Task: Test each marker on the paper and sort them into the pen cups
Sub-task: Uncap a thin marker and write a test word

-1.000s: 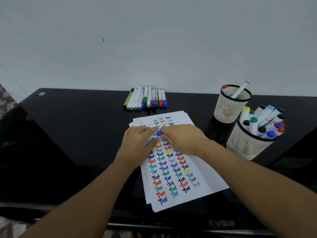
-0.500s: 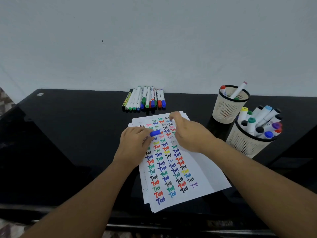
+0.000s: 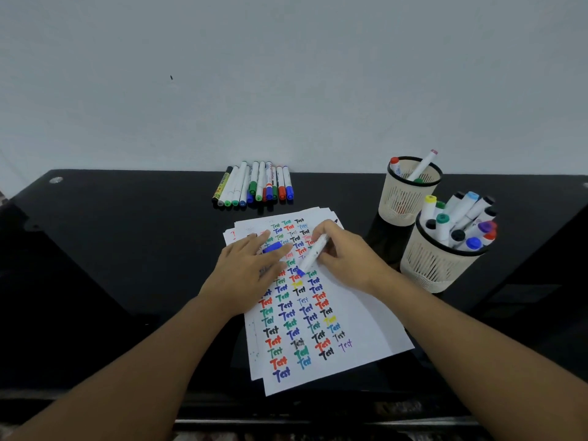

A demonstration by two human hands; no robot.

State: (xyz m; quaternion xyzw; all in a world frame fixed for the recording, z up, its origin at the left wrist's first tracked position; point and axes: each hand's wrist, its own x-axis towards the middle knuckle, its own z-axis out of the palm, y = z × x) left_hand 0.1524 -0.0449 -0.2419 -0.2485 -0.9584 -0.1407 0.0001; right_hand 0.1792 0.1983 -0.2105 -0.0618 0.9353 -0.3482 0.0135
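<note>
My right hand (image 3: 345, 259) grips a white marker (image 3: 313, 254) whose blue tip points down at the paper (image 3: 359, 319), a small stack of sheets covered in coloured "Test" words. My left hand (image 3: 248, 272) lies on the paper's left side and holds the marker's blue cap (image 3: 272, 247) between its fingers. A row of several capped markers (image 3: 254, 186) lies at the back of the black table. Two cream mesh pen cups stand at the right: the far cup (image 3: 409, 192) holds a few markers, the near cup (image 3: 440, 259) holds several.
The glossy black table (image 3: 127, 249) runs to a pale wall behind. Its front edge lies just below the paper. A small round fitting (image 3: 56, 179) sits at the back left corner.
The cap came off the blue marker. My left hand kept the cap and spread flat on the paper, while my right hand turned the marker tip-down over the written rows.
</note>
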